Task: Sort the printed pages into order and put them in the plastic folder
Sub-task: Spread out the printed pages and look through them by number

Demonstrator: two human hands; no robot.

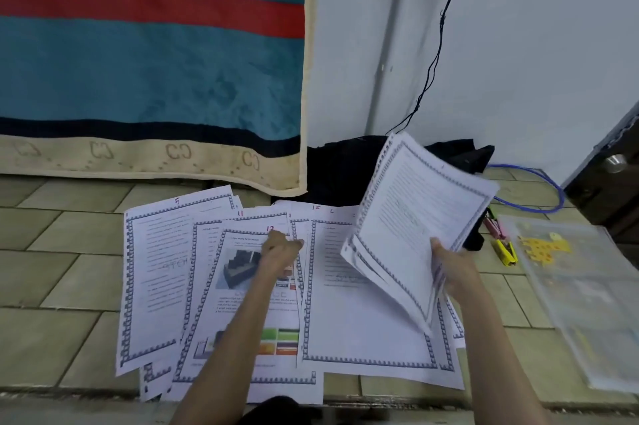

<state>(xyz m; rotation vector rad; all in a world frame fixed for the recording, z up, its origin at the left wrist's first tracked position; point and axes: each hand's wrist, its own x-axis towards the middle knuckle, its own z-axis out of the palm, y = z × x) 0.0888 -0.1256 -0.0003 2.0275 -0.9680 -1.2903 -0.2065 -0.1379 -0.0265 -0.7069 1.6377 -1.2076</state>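
Page stack (415, 217) tilted in right hand (453, 272)

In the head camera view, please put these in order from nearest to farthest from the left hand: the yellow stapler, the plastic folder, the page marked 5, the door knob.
From the left hand:
1. Page marked 5, on the floor just to its left.
2. Yellow stapler, to the right, past the right hand and its stack of pages.
3. Plastic folder, at the far right on the floor.
4. Door knob, far right and higher.
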